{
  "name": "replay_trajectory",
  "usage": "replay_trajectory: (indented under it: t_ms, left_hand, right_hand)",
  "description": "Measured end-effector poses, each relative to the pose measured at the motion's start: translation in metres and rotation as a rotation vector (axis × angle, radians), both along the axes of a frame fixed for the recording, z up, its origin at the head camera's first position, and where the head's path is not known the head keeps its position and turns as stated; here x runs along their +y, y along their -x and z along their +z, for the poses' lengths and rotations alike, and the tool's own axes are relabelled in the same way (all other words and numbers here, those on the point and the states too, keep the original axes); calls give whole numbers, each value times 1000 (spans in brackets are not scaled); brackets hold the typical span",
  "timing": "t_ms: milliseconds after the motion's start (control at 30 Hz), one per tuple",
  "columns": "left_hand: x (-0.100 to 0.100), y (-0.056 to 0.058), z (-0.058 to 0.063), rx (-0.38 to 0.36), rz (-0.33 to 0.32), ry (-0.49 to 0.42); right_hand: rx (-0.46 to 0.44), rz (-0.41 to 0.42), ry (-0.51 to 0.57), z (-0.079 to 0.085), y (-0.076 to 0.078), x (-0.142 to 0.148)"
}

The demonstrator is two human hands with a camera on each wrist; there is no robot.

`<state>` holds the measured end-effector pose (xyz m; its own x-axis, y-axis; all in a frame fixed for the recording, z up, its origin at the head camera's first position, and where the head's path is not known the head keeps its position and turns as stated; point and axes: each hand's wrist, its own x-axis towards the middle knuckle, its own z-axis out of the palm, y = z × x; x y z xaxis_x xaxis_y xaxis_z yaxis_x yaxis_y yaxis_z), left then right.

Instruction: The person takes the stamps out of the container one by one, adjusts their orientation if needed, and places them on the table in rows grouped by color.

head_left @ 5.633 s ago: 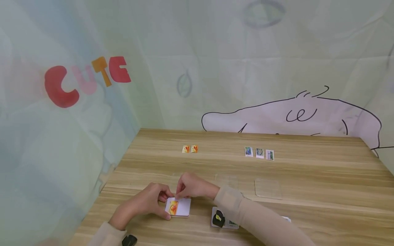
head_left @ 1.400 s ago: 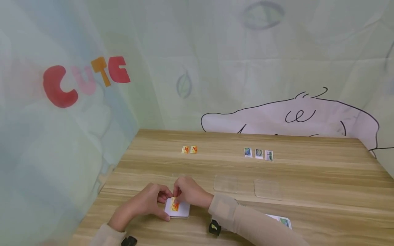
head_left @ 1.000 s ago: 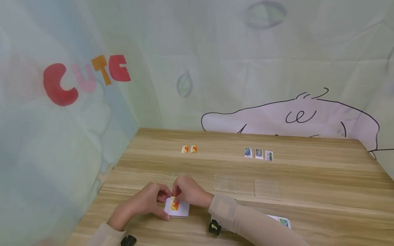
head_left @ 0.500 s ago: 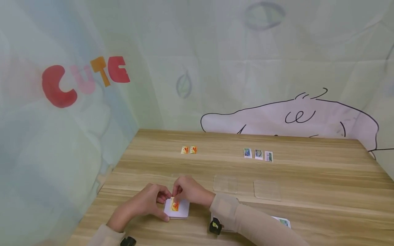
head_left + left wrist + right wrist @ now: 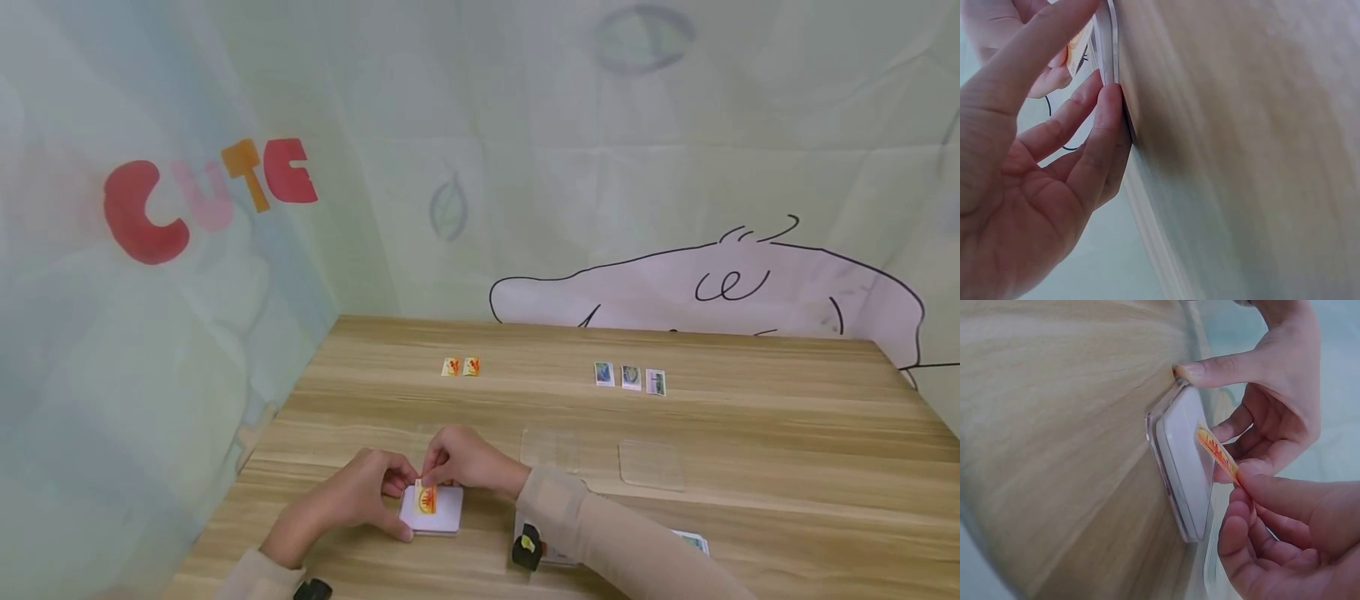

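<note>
In the head view a white square card [image 5: 447, 512] lies on the table at the front left, on a clear plastic piece [image 5: 1155, 440] that shows in the right wrist view. My left hand [image 5: 360, 496] holds card and plastic at their left side, thumb at the near corner and fingers at the far edge. Between right thumb and forefinger, my right hand [image 5: 472, 458] pinches an orange and yellow stamp [image 5: 426, 500] with a toothed edge. Seen from the right wrist, the stamp stands tilted, its free edge at the card's face; whether they touch I cannot tell.
Two orange stamps [image 5: 461, 367] lie at the back left, and three picture stamps [image 5: 631, 377] back right. Clear plastic squares [image 5: 651, 464] lie mid-table. Under the right sleeve is a partly hidden card [image 5: 558, 557]; another with a green picture [image 5: 692, 542] shows beyond the sleeve.
The stamp has shifted slightly right over the card since the oldest frame. In the last half second my right fingers have drawn back to its far end, baring more of it. The left hand stays.
</note>
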<state>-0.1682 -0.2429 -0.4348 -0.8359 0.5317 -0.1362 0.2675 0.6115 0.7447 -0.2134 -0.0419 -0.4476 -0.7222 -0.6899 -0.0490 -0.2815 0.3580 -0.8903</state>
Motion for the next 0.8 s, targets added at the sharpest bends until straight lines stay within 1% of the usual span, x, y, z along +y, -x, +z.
replay_trajectory:
  t_ms: [100, 333, 433, 600, 800]
  left_hand:
    - [0, 0, 0, 1, -1, 1]
    - [1, 0, 0, 4, 7, 9]
    - [0, 0, 0, 6, 6, 11]
    - [0, -1, -1, 4, 4, 6]
    - [0, 0, -1, 18, -4, 22]
  right_hand:
    - [-31, -3, 10, 1, 0, 0]
    - [-151, -5, 77, 2, 0, 2]
    - [-187, -8, 97, 3, 1, 3]
    - [-210, 15, 123, 3, 5, 8]
    - [-203, 26, 105, 4, 12, 11]
